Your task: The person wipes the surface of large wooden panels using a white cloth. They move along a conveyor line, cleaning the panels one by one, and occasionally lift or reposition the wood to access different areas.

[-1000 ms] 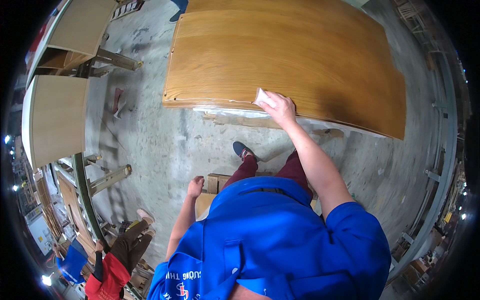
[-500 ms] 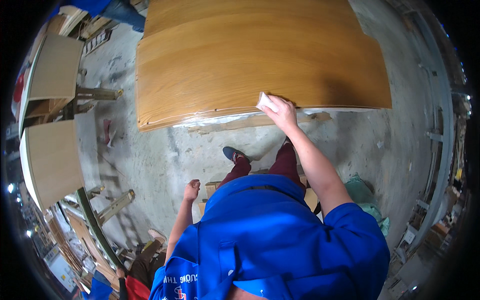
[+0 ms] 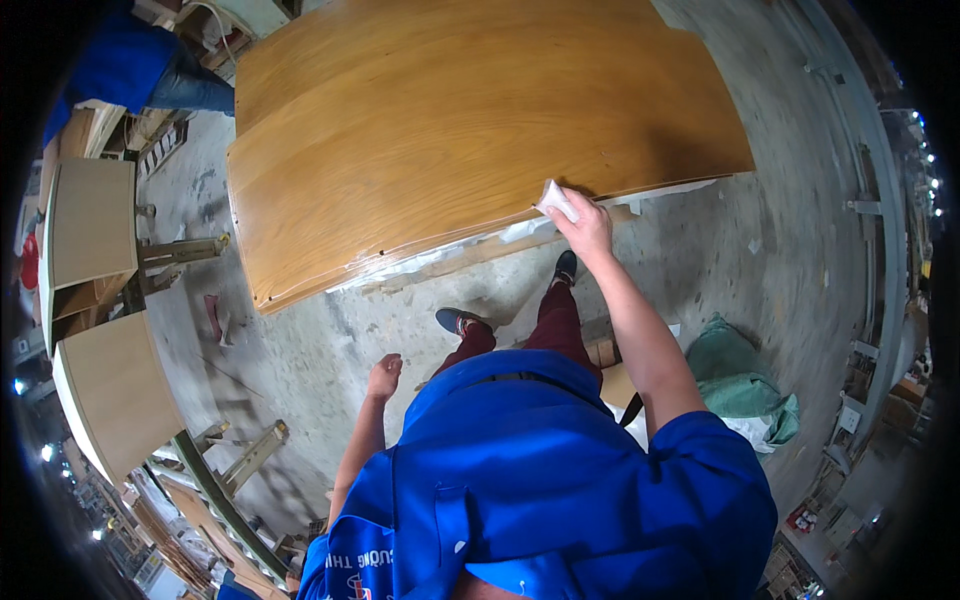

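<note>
My right hand [image 3: 588, 226] is closed round a small white folded cloth pad [image 3: 556, 201]. It presses the pad on the near edge of a large brown wood-grain panel [image 3: 480, 130]. That panel lies flat, with a glossy surface and small dark spots along its front edge. White wrapping [image 3: 430, 257] shows beneath this edge. By my left side hangs my left hand [image 3: 384, 378], fingers loosely curled, with nothing seen in it and touching nothing.
Pale box-shaped cabinets [image 3: 115, 390] stand on wooden supports at the left. Another person in blue [image 3: 125, 60] is at the far left, beside the panel. A green sack [image 3: 735, 370] lies on the floor to my right. A grey metal rail [image 3: 868, 210] runs along the right.
My right hand has slid the pad along the panel's front edge toward the left end. The whole view has turned, so the panel now slants. My left hand stays low at my side.
</note>
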